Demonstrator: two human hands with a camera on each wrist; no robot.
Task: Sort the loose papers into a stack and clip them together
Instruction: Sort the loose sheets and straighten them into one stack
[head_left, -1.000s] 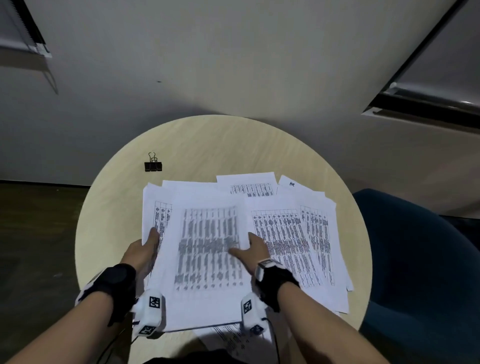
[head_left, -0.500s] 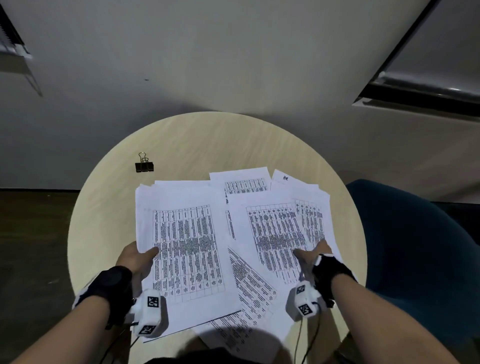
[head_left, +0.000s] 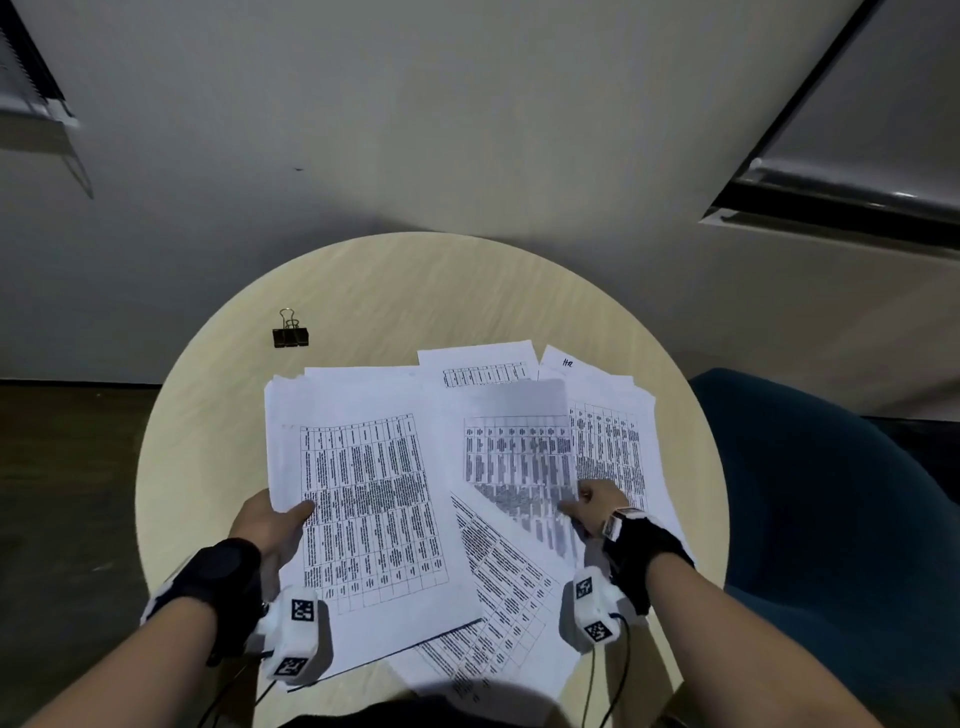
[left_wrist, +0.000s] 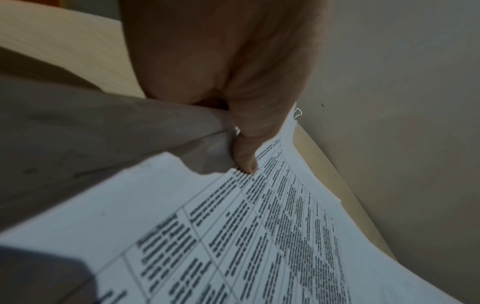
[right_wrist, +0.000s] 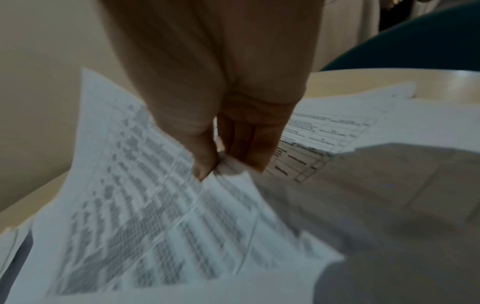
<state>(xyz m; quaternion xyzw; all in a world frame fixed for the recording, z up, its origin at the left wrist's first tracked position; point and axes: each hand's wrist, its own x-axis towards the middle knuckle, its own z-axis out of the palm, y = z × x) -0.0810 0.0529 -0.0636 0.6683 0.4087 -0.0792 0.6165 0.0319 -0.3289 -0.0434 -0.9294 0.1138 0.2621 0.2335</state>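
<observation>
From the head view, I have my left hand (head_left: 270, 525) pinching the gathered stack (head_left: 363, 499) at its left edge, thumb on the top sheet, over the near-left part of the round table (head_left: 395, 291). My right hand (head_left: 592, 504) is lifting one loose sheet (head_left: 514, 452), which looks blurred, off the scattered papers (head_left: 608, 441) on the right. The binder clip (head_left: 291, 335) sits well apart at the far left, untouched.

At the left wrist, the thumb (left_wrist: 245, 162) presses onto the printed page with the fingers hidden beneath, so the stack is firmly gripped.

At the right wrist, thumb and fingers (right_wrist: 205, 164) pinch the sheet's edge; the paper buckles around them.

I judge these sheets light, limp and slippery against each other, so I would hold them by an edge and support them flat, then square the stack before clipping.
</observation>
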